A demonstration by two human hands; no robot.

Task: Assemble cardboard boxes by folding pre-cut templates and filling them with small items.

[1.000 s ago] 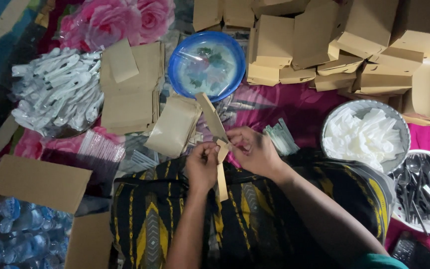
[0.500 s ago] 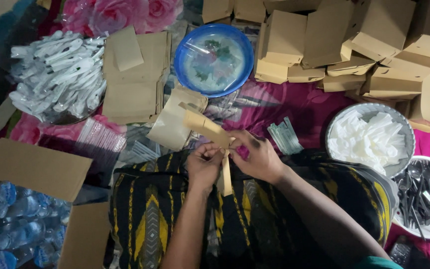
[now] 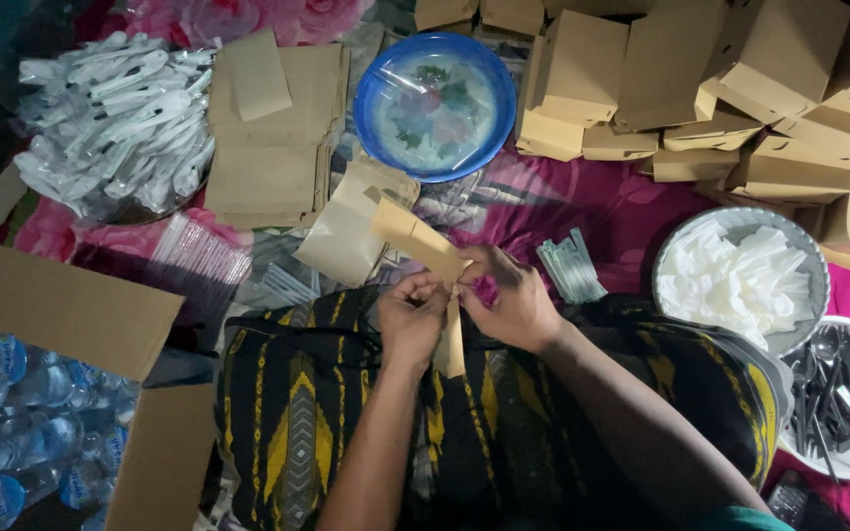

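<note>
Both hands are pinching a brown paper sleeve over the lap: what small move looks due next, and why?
Probably pressing the flap flat. The left hand and right hand meet at the narrow brown paper sleeve, where a strip of it hangs bent down between them.

You are wearing a dark wrap (image 3: 346, 423) patterned with yellow and black zigzag stripes across your lap, your forearms are showing bare down to your left hand (image 3: 410, 320) and right hand (image 3: 514, 305), and a teal sleeve edge (image 3: 730, 518) is peeking in at the bottom.
</note>
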